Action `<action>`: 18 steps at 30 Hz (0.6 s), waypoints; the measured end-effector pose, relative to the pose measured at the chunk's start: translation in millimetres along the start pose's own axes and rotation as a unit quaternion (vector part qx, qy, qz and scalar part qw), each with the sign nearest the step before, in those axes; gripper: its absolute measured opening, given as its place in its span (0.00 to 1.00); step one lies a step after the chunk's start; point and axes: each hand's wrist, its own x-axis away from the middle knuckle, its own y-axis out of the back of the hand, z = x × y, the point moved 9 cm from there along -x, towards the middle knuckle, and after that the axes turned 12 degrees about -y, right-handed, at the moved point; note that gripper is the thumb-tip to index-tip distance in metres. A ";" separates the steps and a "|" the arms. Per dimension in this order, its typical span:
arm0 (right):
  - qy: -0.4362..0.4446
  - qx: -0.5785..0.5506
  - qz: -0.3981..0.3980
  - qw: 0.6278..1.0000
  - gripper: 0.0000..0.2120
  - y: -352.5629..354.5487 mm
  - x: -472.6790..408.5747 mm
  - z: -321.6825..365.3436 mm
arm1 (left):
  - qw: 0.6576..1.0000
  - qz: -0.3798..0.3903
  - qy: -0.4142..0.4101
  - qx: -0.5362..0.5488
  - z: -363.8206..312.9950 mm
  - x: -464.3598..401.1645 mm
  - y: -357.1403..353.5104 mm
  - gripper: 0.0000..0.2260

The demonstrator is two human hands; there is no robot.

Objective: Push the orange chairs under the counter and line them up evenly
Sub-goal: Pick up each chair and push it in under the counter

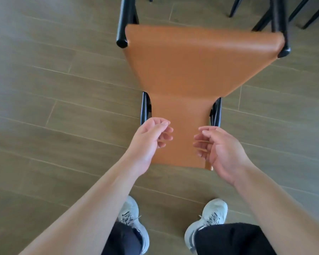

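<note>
Left grip: my left hand hangs with fingers loosely curled, grasping nothing, at the left edge of the narrow near part of the orange chair. I cannot tell whether the fingertips brush the leather or hang just above it.

Right grip: my right hand mirrors it, loosely curled and empty, at the right edge of the same narrow part.

Chair: it runs forward from between my two grips, widening away from them, its black frame posts beyond and outside each grip. It stands on the wood-look floor.

Bench: not in view, so I cannot judge how far the chair has to go or whether it is square to the bench.

Other legs: ahead of the right grip, past the wide end, dark thin legs of some other furniture stand close to the chair's far right corner.

Risk, collision: if I push straight ahead from here, I judge the far right post could knock those legs, since they already look near each other.

Risk, skew: with neither grip closed on anything, an uneven shove from one side would likely swing the chair and spoil the even line.

Risk, slip: the leather looks smooth; loose fingers may slide off rather than drive it.

Risk, feet: my shoes sit just behind the grips, so stepping forward too soon could catch the rear legs.
</note>
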 end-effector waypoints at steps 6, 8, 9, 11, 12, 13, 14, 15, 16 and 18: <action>-0.021 0.001 -0.013 1.000 0.07 44.3 -146.5 -85.8 | 1.000 -0.006 0.012 -0.012 156.3 -74.5 8.5 0.06; -0.029 0.004 -0.015 0.999 0.06 55.0 -190.7 -111.8 | 0.999 -0.011 0.013 -0.032 199.9 -95.7 14.3 0.06; -0.034 0.009 -0.020 0.999 0.06 61.1 -210.9 -124.4 | 0.999 -0.014 0.015 -0.045 220.4 -105.1 17.2 0.07; -0.038 0.026 -0.039 0.998 0.07 74.0 -247.1 -148.1 | 0.997 -0.012 0.017 -0.075 258.0 -122.3 22.0 0.08; -0.034 0.046 -0.050 0.997 0.08 80.5 -263.2 -159.0 | 0.995 -0.008 0.015 -0.096 274.9 -129.9 24.3 0.08; -0.028 0.083 -0.066 0.994 0.08 86.8 -277.2 -168.8 | 0.992 0.000 0.012 -0.123 291.5 -136.3 25.8 0.07; -0.019 0.144 -0.084 0.986 0.08 92.7 -288.1 -177.8 | 0.987 0.015 0.009 -0.161 307.7 -140.2 26.5 0.06; -0.008 0.220 -0.101 0.970 0.07 97.5 -295.7 -185.5 | 0.977 0.038 0.001 -0.210 322.1 -142.1 25.8 0.05; 0.004 0.300 -0.110 0.948 0.08 101.4 -301.3 -192.2 | 0.962 0.069 -0.011 -0.264 335.4 -142.7 23.2 0.04; 0.028 0.449 -0.099 0.887 0.15 104.0 -310.7 -208.5 | 0.920 0.132 -0.037 -0.368 360.6 -139.6 19.1 0.02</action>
